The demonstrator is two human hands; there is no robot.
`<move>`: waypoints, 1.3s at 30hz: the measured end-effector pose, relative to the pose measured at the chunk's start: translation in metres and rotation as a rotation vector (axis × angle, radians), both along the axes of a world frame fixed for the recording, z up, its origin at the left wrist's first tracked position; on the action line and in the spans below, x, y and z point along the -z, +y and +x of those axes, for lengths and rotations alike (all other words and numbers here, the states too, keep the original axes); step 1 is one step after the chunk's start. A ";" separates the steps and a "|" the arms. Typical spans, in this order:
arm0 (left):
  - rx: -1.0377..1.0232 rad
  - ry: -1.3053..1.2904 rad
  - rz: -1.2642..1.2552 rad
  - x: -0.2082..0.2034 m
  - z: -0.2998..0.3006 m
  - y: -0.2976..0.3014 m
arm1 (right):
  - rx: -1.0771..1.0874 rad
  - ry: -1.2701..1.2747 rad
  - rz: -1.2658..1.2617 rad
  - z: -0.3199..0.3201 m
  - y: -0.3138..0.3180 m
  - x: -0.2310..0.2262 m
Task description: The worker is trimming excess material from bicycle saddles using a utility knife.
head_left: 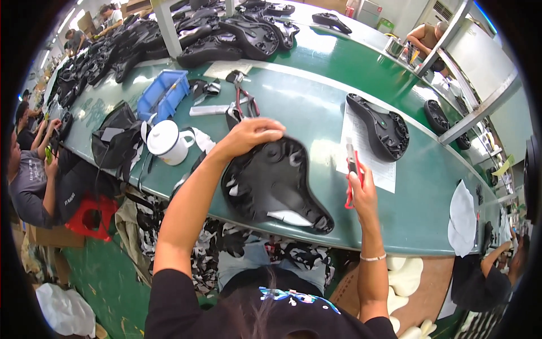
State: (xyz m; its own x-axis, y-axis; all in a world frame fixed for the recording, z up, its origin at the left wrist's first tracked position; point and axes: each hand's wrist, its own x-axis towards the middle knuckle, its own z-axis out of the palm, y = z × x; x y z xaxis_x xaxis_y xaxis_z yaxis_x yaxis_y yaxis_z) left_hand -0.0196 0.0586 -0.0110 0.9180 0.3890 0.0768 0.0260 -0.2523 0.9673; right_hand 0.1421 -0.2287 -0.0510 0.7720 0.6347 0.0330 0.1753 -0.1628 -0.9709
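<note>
Black saddle (274,189) is best steadied by the left hand (253,135), curled over its rim; the red-handled tool (353,165), gripped in the right hand (363,193), should be kept clear of those fingers.

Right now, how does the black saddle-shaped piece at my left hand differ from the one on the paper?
The near piece is gripped at its edge by the left hand; the far piece lies untouched on the paper.
The near piece's narrow end points lower right; the far piece's points upper left.
The near piece shows a white patch inside; the far piece, a small green spot.
Both are black, hollow side showing.
</note>
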 end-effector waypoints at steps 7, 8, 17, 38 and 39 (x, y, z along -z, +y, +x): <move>0.510 -0.080 0.604 -0.048 0.004 -0.081 | -0.023 0.347 0.092 -0.060 -0.056 -0.013; 0.560 -0.080 0.770 -0.043 -0.009 -0.092 | -0.039 0.364 0.065 -0.064 -0.060 -0.013; 0.733 0.131 0.558 -0.017 0.011 -0.076 | -0.082 -0.085 -0.193 -0.086 -0.073 -0.031; 0.740 0.118 0.476 0.005 0.025 -0.066 | -0.783 -0.807 -0.774 -0.061 -0.065 -0.083; 0.584 0.003 0.453 0.008 0.024 -0.067 | -0.758 -0.794 -0.788 -0.065 -0.074 -0.084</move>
